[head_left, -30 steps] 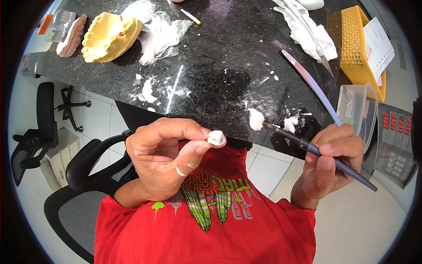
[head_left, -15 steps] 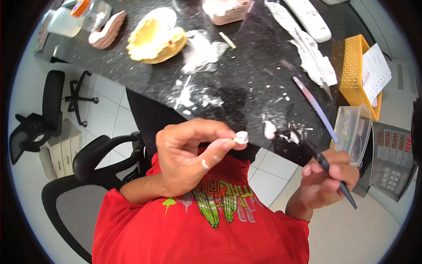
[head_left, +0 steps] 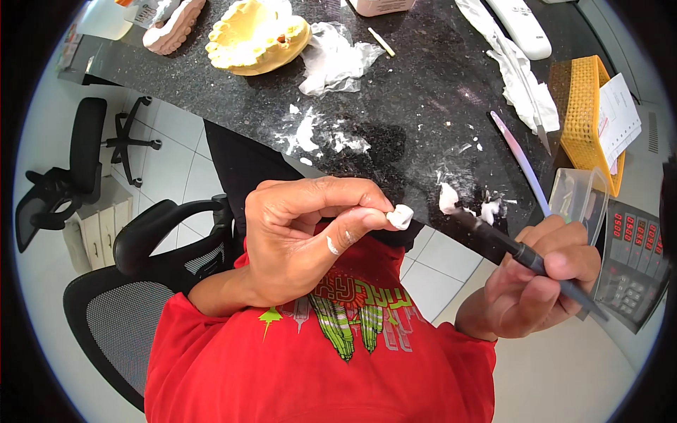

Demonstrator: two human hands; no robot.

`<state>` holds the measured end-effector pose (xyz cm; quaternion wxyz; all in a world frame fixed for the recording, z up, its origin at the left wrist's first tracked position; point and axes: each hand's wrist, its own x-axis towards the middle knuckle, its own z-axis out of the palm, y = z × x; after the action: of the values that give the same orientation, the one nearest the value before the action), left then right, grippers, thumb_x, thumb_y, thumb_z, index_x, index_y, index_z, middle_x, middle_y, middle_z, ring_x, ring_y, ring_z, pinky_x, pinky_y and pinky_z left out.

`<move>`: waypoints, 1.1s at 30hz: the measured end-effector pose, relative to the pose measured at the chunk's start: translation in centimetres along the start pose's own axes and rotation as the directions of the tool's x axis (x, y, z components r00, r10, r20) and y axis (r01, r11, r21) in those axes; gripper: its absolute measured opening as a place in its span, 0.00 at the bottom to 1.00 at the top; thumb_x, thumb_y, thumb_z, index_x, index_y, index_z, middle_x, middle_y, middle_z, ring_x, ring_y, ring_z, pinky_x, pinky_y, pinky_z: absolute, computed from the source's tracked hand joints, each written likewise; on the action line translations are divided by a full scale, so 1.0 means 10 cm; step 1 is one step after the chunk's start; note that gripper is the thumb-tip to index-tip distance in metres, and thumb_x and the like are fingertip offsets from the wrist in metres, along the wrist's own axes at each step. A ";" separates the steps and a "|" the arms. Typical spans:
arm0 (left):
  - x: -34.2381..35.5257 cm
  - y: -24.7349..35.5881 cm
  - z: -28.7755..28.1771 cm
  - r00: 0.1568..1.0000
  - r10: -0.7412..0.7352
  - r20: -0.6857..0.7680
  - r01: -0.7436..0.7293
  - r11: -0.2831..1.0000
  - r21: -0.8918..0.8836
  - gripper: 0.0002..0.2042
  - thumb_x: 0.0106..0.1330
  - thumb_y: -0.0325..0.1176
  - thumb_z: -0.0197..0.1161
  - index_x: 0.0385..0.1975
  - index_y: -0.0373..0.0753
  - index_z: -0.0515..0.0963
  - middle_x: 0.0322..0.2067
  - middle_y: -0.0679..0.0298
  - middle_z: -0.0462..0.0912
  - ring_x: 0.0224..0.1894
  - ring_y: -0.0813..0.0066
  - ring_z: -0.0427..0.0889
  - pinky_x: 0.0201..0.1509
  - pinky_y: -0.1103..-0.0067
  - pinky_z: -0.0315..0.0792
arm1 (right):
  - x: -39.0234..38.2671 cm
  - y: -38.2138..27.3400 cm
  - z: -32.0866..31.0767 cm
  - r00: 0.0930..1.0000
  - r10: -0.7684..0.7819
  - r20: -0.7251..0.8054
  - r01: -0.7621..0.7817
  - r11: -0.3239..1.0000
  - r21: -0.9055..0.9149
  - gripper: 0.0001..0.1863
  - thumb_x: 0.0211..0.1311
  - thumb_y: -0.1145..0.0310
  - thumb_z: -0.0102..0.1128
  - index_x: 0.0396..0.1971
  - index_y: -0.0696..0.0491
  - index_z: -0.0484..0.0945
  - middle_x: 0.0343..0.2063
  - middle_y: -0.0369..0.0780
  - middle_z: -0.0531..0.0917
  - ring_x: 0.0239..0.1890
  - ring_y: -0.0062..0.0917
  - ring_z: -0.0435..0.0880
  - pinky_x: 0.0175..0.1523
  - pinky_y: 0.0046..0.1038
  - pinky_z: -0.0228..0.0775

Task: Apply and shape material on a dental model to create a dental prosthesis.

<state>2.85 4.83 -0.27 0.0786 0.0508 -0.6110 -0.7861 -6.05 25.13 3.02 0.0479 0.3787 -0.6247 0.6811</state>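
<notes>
Between the thumb and forefinger of my left hand [head_left: 303, 233] is a small white tooth crown [head_left: 400, 217], held just off the counter's near edge. White smears mark that thumb. My right hand [head_left: 546, 282] grips a slim dark brush [head_left: 520, 252] like a pen, its blurred front end pointing up and left. This end lies over or beside a white paste lump [head_left: 448, 199] on the black counter [head_left: 423, 92]; I cannot tell if they touch. A second paste lump [head_left: 489, 211] sits to its right.
A yellow dental cast [head_left: 282, 60], crumpled tissue [head_left: 335, 60] and pink cast [head_left: 173, 32] stand far left. On the right are a purple stick [head_left: 518, 158], pointed metal tool on tissue [head_left: 541, 137], yellow basket [head_left: 587, 134], clear box [head_left: 575, 194] and a panel with red digits [head_left: 627, 254].
The front end of the brush has swung left to the paste lumps. My left hand, with the crown, has shifted slightly. The whole view has moved a little, lifting the counter's far items upward.
</notes>
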 end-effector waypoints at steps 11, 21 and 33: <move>-0.03 0.00 0.03 0.998 -0.039 -0.039 0.042 0.996 0.078 0.06 0.62 0.24 0.60 0.26 0.26 0.77 0.25 0.53 0.82 0.32 0.65 0.85 0.38 0.75 0.80 | -0.02 -0.03 0.17 0.997 -0.019 -0.071 0.014 0.998 -0.067 0.08 0.57 0.69 0.50 0.29 0.58 0.68 0.18 0.38 0.68 0.17 0.18 0.64 0.20 0.17 0.56; 0.00 0.02 0.01 0.999 0.041 -0.013 -0.039 0.987 0.154 0.04 0.58 0.22 0.63 0.28 0.27 0.79 0.26 0.54 0.83 0.30 0.72 0.84 0.35 0.81 0.78 | -0.03 -0.01 0.15 0.999 0.044 0.027 -0.044 0.999 -0.006 0.09 0.57 0.67 0.52 0.29 0.58 0.68 0.17 0.38 0.68 0.18 0.18 0.63 0.21 0.17 0.55; 0.02 0.03 0.00 0.998 0.067 0.006 -0.067 0.986 0.150 0.04 0.55 0.19 0.63 0.31 0.28 0.81 0.27 0.56 0.84 0.30 0.75 0.83 0.35 0.84 0.76 | -0.02 0.06 0.16 1.000 -0.010 0.021 0.009 0.999 0.034 0.09 0.54 0.75 0.58 0.32 0.63 0.72 0.20 0.40 0.73 0.10 0.15 0.66 0.13 0.16 0.57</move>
<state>2.63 4.74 0.00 0.1008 0.0357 -0.6699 -0.7347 -5.51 23.70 2.35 0.0381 0.3897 -0.6118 0.6873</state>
